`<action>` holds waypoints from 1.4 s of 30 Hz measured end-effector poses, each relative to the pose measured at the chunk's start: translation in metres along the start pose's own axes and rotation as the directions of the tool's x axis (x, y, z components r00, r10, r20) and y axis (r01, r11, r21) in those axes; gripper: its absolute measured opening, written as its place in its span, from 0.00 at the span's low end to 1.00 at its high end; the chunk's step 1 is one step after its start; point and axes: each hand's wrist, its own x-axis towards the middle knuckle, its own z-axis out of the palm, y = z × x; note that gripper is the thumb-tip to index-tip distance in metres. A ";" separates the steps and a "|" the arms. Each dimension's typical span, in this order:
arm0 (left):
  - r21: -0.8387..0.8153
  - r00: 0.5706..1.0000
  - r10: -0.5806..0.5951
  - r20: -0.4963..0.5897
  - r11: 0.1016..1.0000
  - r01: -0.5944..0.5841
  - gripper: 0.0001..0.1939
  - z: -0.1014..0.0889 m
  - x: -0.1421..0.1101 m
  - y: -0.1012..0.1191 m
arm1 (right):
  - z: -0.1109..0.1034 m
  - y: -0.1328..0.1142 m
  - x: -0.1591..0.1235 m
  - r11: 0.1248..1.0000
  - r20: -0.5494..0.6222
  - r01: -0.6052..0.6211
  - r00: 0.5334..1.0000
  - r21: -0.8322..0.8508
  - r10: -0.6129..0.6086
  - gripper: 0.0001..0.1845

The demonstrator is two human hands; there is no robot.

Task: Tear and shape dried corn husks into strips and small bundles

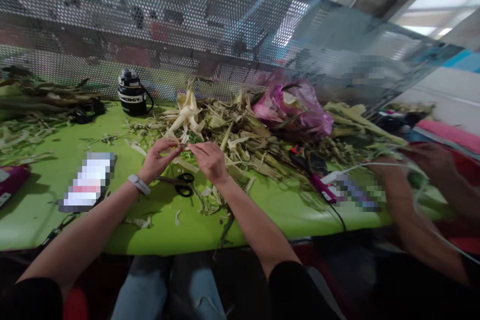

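A bundle of pale corn husk strips (187, 112) spreads upward and outward from between my hands. My left hand (159, 157), with a white band at its wrist, pinches the bundle's lower end. Close beside it, my right hand (209, 159) has thumb and fingers pressed together at the same spot; fine details at the fingertips are too small to make out. Black-handled scissors (183, 184) lie on the green table (165, 235) just below my hands. Behind and to the right of the bundle is a heap of dry corn husks (240, 135).
A black bottle (132, 94) stands at the back left, near a perforated metal screen (210, 25). A phone (88, 180) lies left of my forearm. Behind the right side sits a pink plastic bag (296, 110). A co-worker's arms (405, 205) reach in at right, near a white cable (360, 165).
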 end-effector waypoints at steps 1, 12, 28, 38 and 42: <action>-0.020 1.000 -0.023 0.004 1.000 0.023 0.10 0.001 0.000 -0.001 | 0.000 0.000 0.000 1.000 0.013 -0.018 1.000 0.020 0.017 0.17; -0.566 0.919 -0.393 -0.028 0.764 0.310 0.11 0.009 0.002 -0.004 | 0.000 -0.017 0.007 0.860 0.038 -0.243 0.967 0.449 0.253 0.14; -0.532 0.916 -0.390 0.097 0.757 0.379 0.34 0.007 0.000 0.002 | 0.002 -0.021 0.016 0.027 0.434 -0.604 0.603 0.797 0.670 0.17; -0.375 0.903 -0.399 0.156 0.822 0.428 0.20 0.010 -0.003 0.000 | 0.002 -0.027 0.013 0.200 0.421 -0.624 0.696 0.755 0.582 0.15; -0.341 0.908 -0.397 0.132 0.842 0.418 0.19 0.010 -0.003 0.001 | -0.004 -0.030 0.009 0.452 0.337 -0.571 0.799 0.686 0.498 0.13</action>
